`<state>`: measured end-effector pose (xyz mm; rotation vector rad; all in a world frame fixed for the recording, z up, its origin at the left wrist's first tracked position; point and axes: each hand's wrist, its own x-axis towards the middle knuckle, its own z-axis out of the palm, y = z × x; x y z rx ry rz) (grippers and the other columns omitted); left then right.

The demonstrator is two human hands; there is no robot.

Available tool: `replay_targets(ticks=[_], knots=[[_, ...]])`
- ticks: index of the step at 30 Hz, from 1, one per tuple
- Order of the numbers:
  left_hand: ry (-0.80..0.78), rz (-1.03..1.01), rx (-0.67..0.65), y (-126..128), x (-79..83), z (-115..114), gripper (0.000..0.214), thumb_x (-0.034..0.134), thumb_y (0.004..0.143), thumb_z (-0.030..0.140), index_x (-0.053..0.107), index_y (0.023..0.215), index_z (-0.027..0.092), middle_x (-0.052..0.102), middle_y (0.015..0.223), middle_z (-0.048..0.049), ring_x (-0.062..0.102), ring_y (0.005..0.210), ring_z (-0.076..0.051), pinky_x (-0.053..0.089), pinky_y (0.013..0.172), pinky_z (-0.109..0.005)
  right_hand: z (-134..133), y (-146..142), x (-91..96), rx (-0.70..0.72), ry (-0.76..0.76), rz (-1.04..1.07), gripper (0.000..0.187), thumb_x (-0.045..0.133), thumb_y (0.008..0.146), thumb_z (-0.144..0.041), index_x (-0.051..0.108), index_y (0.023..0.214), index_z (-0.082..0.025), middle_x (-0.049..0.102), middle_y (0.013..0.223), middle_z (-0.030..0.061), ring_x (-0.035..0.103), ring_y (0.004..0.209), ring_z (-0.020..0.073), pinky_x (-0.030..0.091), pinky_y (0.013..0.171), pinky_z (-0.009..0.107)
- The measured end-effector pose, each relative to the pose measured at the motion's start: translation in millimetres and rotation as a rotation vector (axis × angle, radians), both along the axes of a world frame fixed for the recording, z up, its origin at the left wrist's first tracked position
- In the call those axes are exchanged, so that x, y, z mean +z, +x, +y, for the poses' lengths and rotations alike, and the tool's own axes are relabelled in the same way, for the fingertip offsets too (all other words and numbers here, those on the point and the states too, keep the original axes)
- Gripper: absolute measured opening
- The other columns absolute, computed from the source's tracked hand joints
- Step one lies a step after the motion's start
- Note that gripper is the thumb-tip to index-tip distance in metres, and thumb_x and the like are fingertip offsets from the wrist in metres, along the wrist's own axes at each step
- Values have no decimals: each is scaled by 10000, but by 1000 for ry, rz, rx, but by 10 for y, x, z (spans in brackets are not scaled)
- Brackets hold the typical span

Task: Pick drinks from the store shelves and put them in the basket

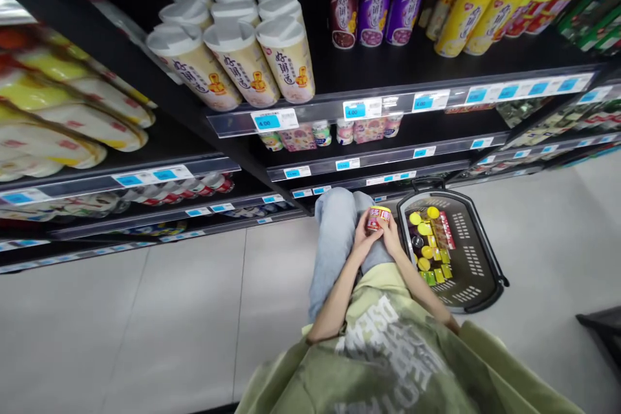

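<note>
Can (pixel 375 216), apparently, above tiled shop floor (pixel 194 317)

Can (pixel 377 218) partly hidden, shirt lettering (pixel 383 321) blurred, yellow-white packages (pixel 53 141) cut off

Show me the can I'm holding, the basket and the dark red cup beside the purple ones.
Held can (pixel 374 220): head view, side label.
Basket (pixel 466 244): head view, bare slotted inside.
Dark red cup (pixel 344 18): head view, front.

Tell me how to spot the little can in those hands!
Start at the dark shelves, then look down to the pale jeans. Near the knees, the left hand and right hand hold a small can with a yellow top and reddish label. Unlike the yellow things in the basket, it's in somebody's hands.
</note>
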<state>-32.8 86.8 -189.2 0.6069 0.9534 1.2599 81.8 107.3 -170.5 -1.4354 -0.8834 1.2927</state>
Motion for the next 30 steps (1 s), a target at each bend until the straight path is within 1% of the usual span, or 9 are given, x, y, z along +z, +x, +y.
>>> replay_targets(ticks=[4,9,13,16,20,23,26,28,30], knots=[[-45,13,30,39,-13,8,1009,998,720,394,589,1627,226,546,1740,-147,501,1616,-410,367,1381,-520,5,7,-20,-11,12,-36,525,802,793,-617,722,1118,-212,820,1048,73,730,970,264,598,909,377],[-64,-46,-47,27,-79,59,1084,1026,671,404,565,1637,236,555,1734,-155,516,1609,-410,404,1361,-542,0,126,-42,28,24,-166,506,801,822,-656,668,1060,-230,800,931,51,720,881,253,578,855,369],[-37,-17,-44,21,-100,67,1130,1070,636,500,578,1622,252,576,1717,-151,521,1615,-413,417,1367,-535,16,157,-84,82,22,-192,526,785,839,-679,648,1103,-245,807,1006,59,750,938,274,589,888,390],[-11,26,4,25,-98,42,1120,1078,612,578,618,1585,267,567,1729,-140,519,1617,-429,437,1361,-539,28,106,-119,80,11,-160,531,779,848,-683,651,1121,-246,808,1067,70,759,1004,282,603,942,406],[49,96,61,16,-111,16,1034,1030,684,661,642,1560,273,555,1741,-128,502,1631,-435,453,1357,-532,15,36,-140,76,-23,-130,510,786,860,-676,629,1108,-259,801,1057,60,759,1006,276,616,949,407],[74,119,32,-1,-168,24,1040,1021,694,690,631,1566,279,576,1716,-135,517,1621,-433,465,1349,-547,-2,50,-134,70,-23,-129,529,797,857,-658,611,1154,-262,794,1065,56,752,992,273,612,946,411],[104,147,-4,-15,-260,35,1122,1031,666,714,583,1600,282,549,1731,-157,527,1615,-425,489,1330,-550,14,125,-118,61,-1,-93,533,825,826,-621,627,1162,-259,786,1076,50,742,1003,268,607,980,417],[130,180,-35,-22,-317,30,1208,1046,640,712,528,1641,280,511,1755,-182,533,1609,-427,527,1295,-552,47,189,-106,98,2,-2,507,841,801,-595,667,1133,-252,787,1092,51,746,1032,269,611,991,410],[162,227,-65,-29,-353,15,1249,1051,642,700,485,1670,274,496,1760,-203,541,1602,-431,555,1266,-557,81,242,-98,171,-42,151,503,855,769,-581,705,1113,-246,800,1082,51,764,1019,277,630,964,414]])
